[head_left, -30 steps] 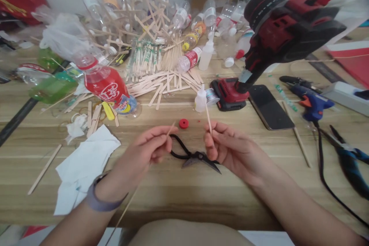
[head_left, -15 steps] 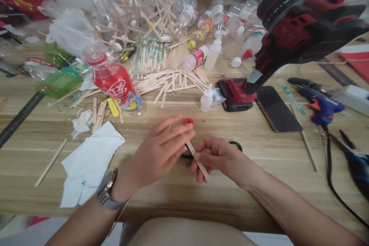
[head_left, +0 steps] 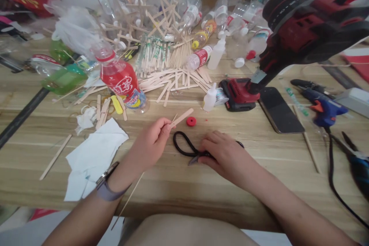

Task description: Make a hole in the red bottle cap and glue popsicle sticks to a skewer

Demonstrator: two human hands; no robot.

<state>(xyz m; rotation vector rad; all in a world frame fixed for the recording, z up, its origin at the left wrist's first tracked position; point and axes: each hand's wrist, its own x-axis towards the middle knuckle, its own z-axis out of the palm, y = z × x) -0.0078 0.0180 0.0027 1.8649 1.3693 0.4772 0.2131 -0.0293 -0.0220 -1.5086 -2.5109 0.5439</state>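
Scissors (head_left: 196, 153) half covered by the right hand (head_left: 226, 152), flat wooden stick (head_left: 183, 118) pinched in the left hand (head_left: 154, 140).
The right hand hides the scissors' middle, leaving one black loop, a bit of blade and a sliver of the other loop showing; whether its bent fingers grip or merely rest, I cannot tell. A thin stick (head_left: 127, 201) disappears behind the left hand, which points inward, thumb pressed on the flat stick's near end. That stick's free end juts up and right, just beside a red disc (head_left: 188, 122); the scissors lie directly under the palm-down right hand.
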